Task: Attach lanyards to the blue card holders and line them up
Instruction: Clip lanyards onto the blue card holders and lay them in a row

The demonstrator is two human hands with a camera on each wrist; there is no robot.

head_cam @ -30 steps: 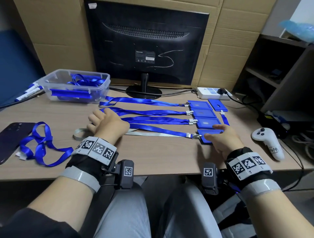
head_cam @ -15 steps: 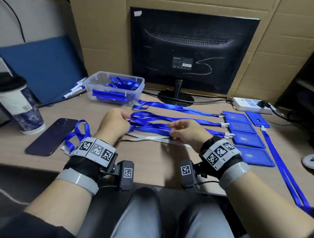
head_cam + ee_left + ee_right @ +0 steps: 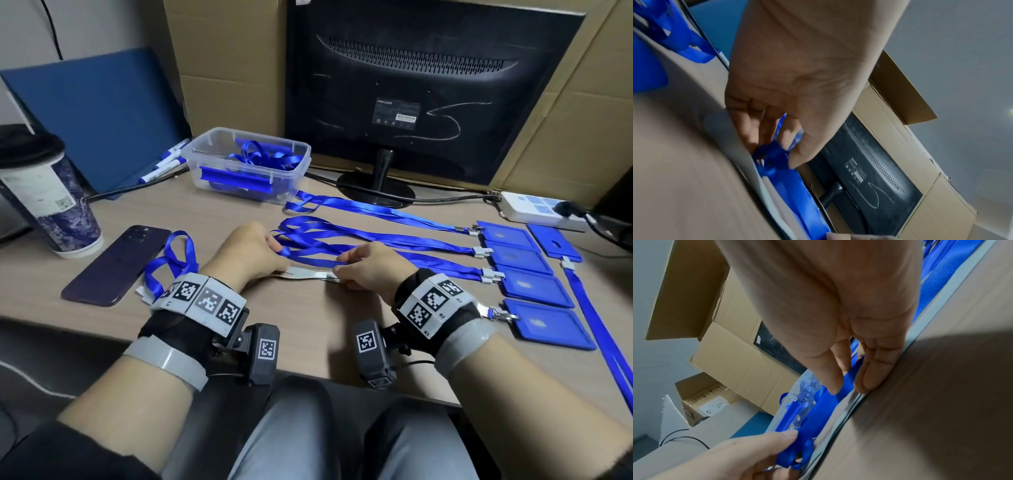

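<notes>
Starting at the left of the desk (image 3: 308, 329), a lidded paper cup (image 3: 44, 192) stands behind a dark phone (image 3: 116, 267), and a loose blue strap (image 3: 171, 267) lies curled against the phone's near end. Farther back, a clear plastic tub (image 3: 246, 164) holds a tangle of blue straps and what look like blue card holders stacked flat; how many I cannot tell. Next comes the left hand (image 3: 246, 253), its thumb and fingertips pinched together on the looped end of a lanyard (image 3: 308, 255); the left wrist view shows the ribbon bunched between them. The right hand (image 3: 370, 270) pinches the same lanyard farther along, thumb against fingers, with a grey strip (image 3: 308, 274) lying on the desk just beneath both hands. To the right, four card holders (image 3: 524, 284) lie in a column, each clipped to a lanyard running leftward, while a fifth holder (image 3: 553, 241) sits beside them with its strap trailing toward the desk's near edge. The ribbon looks light, limp and somewhat slick, so it will probably sag and twist unless kept taut between two pinches; taking it at the loop end and mid-length seems sensible for straightening. The holders look stiffer, and are likely best moved by their edges or the metal clip (image 3: 489, 274).
</notes>
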